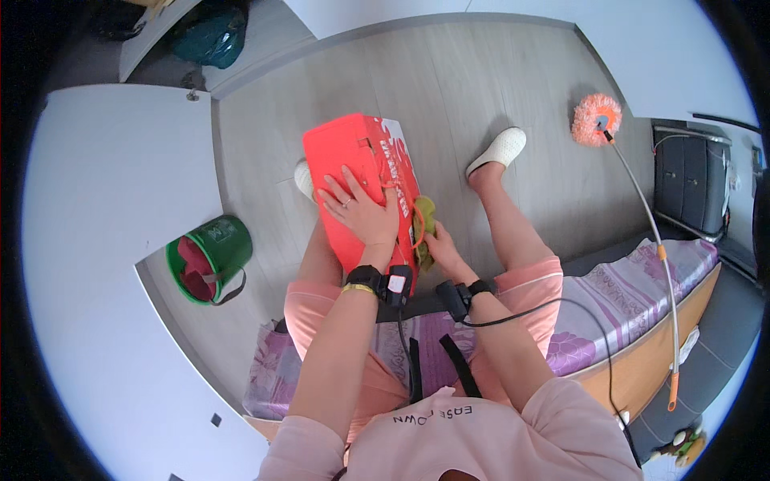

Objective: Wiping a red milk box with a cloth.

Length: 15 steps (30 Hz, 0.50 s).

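A red cardboard box (343, 141) with white printing on its side stands between my legs, against my left leg. My left hand (361, 213) lies flat on its red top, fingers spread, thumb by the edge. Pinched in my right hand (446, 248) is a green cloth (424, 210), held against the box's printed side. An orange-red cord (418, 231) loops out from that side over the cloth. The underside of the box is hidden.
A green bucket (231, 243) with a dark red cloth inside sits at left beside a white panel. An orange fluffy mop (595, 120) leans at right, its pole crossing the bench cover (607, 300). White clogs (502, 147) are on my feet. A cable trails from my right wrist.
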### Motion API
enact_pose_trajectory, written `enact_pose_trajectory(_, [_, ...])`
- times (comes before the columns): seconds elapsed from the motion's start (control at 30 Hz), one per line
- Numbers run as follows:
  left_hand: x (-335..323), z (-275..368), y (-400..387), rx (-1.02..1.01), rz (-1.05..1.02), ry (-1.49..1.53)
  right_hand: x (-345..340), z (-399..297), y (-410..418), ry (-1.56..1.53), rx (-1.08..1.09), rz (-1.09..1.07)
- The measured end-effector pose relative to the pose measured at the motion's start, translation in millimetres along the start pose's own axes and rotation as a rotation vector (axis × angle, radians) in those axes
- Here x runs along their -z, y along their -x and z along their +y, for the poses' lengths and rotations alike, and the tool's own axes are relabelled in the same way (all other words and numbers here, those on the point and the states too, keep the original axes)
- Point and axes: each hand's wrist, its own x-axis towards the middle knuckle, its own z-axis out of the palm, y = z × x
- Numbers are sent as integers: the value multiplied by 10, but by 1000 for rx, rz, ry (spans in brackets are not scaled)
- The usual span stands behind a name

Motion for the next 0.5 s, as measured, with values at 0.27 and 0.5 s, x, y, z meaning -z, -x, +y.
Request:
enact_pose_trajectory(0.27, [218, -389, 225, -2, 43, 305, 285, -436, 190, -94, -54, -29])
enact_pose_trajectory(0.5, [192, -445, 215, 284, -404, 636, 290, -335, 435, 31, 70, -48])
